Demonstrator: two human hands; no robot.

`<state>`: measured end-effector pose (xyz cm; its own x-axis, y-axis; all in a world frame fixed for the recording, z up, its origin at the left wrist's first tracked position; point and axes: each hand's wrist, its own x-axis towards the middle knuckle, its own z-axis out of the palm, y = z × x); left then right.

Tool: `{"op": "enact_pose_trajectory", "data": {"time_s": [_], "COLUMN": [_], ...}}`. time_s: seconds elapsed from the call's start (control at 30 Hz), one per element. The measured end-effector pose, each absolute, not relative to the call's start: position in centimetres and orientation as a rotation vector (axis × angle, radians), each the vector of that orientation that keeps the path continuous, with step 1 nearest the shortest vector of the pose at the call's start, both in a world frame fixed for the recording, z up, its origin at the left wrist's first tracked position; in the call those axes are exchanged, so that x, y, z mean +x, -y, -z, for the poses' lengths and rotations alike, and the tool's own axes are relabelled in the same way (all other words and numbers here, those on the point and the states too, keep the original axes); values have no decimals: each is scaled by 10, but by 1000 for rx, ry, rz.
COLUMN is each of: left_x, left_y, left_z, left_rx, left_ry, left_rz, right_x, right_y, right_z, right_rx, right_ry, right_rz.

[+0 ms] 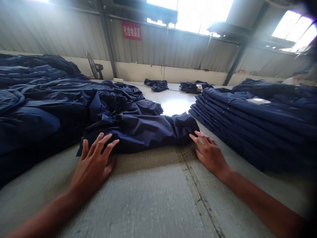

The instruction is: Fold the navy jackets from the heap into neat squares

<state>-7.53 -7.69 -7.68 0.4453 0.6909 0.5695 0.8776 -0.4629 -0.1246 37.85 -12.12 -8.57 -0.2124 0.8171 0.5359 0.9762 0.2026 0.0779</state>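
A dark navy garment [148, 132], bunched into a long shape, lies across the table in front of me. At its left end is my left hand [95, 158], fingers spread, the tips over or against the cloth. My right hand [209, 152] is at the garment's right end with its fingers apart, the fingertips close to the fabric's edge. Whether either hand presses on the cloth I cannot tell. Neither hand is closed around anything.
A large heap of navy garments [49, 99] fills the left side. On the right stands a neat stack of folded navy garments [237, 122], with a white label [259, 101] on top. Further back lie small navy bundles [156, 84]. A fan [94, 66] stands by the wall.
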Motion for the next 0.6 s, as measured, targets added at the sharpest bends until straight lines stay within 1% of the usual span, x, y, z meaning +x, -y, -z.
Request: {"op": "enact_pose_trajectory", "data": {"time_s": [0.17, 0.27, 0.37, 0.47, 0.6], "left_x": [-97, -108, -110, -107, -108], "left_y": [65, 60, 60, 60, 55], "left_z": [71, 68, 69, 72, 79], "left_rx": [-2251, -2303, -2335, -2367, -2399], "left_ry": [1461, 1553, 1638, 1591, 1517], "left_rz": [534, 554, 611, 617, 622], "right_x": [384, 384, 385, 387, 391], "right_y": [118, 118, 118, 115, 109], "right_z": [89, 90, 90, 94, 100], "right_rx": [-1744, -1774, -1694, -1564, -1478], "right_ry": [2041, 1975, 2061, 2111, 2094], "right_rz": [504, 466, 294, 80, -7]}}
